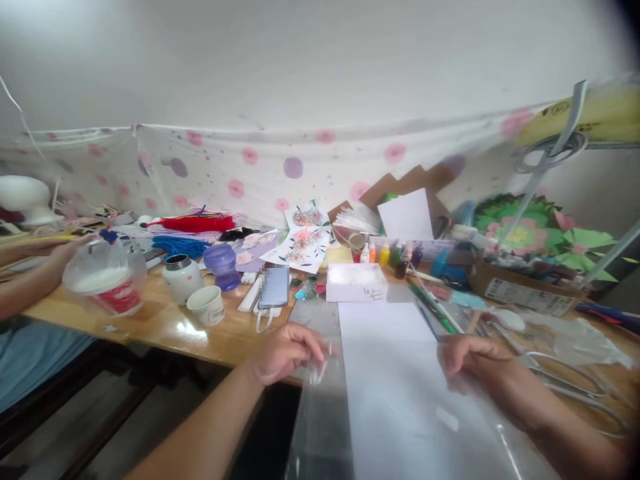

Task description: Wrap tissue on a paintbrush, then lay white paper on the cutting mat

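Observation:
A clear plastic sheet point(320, 413) stretches between my two hands over a large white paper point(385, 360) at the table's front edge. My left hand point(293, 350) pinches the sheet's left corner, fingers curled together. On the right, my right hand point(470, 357) is closed on the sheet's other side, beside the paper's right edge. A white box point(357, 283) with handwriting on its front stands just behind the paper. Glare on the plastic blurs its outline.
A white paper cup point(206, 305), a jar point(182, 279) and a phone point(275, 287) stand left. Paint bottles point(385, 255) line the back. Scissors point(565, 377) and brushes point(435, 305) lie right. Another person's arms point(37, 273) rest at the far left near a bucket point(117, 293).

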The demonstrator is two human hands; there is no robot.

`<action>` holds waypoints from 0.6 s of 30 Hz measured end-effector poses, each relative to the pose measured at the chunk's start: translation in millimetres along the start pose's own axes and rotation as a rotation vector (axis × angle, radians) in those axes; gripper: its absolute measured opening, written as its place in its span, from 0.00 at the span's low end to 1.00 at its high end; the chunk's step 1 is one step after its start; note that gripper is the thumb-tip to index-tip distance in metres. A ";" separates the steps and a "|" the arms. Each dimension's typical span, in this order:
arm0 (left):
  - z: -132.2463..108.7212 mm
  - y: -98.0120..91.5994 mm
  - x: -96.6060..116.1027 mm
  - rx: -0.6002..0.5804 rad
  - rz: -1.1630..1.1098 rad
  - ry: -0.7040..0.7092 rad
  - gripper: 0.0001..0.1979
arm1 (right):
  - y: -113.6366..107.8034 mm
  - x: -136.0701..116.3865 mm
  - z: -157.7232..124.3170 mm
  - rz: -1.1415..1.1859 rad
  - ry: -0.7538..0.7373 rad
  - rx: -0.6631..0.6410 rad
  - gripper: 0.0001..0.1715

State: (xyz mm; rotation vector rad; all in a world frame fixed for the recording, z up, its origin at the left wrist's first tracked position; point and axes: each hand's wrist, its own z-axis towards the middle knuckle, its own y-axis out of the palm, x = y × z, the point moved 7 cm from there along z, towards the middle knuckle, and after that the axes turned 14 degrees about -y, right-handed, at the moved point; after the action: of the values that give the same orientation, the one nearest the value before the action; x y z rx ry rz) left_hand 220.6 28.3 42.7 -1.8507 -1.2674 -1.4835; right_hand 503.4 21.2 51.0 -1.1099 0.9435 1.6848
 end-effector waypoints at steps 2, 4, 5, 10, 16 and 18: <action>-1.0 -1.6 5.4 -0.043 -0.069 -0.013 0.19 | -1.4 -6.4 5.7 -0.081 -0.082 -0.032 0.17; -0.9 -0.7 9.4 -0.032 -0.141 -0.017 0.33 | -3.9 -14.5 10.2 -0.169 -0.169 -0.020 0.17; 0.1 1.0 8.6 -0.011 -0.170 -0.027 0.37 | -5.5 -19.5 11.7 -0.205 -0.213 0.004 0.16; 12.4 15.1 -23.0 0.145 -0.146 -0.200 0.22 | -28.6 -31.7 6.7 -0.176 -0.148 0.329 0.14; 20.0 10.0 -10.6 0.381 0.005 -0.010 0.15 | -26.5 1.3 -11.1 0.151 0.123 0.175 0.44; 21.5 8.4 -2.1 0.408 0.065 0.027 0.15 | -18.4 13.3 -16.3 0.052 0.201 0.037 0.40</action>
State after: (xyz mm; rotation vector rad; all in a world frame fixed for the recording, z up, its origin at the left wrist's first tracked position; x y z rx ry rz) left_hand 238.9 40.5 35.4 -1.5810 -1.3635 -1.1111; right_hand 522.3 15.7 31.1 -1.2566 1.1330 1.6118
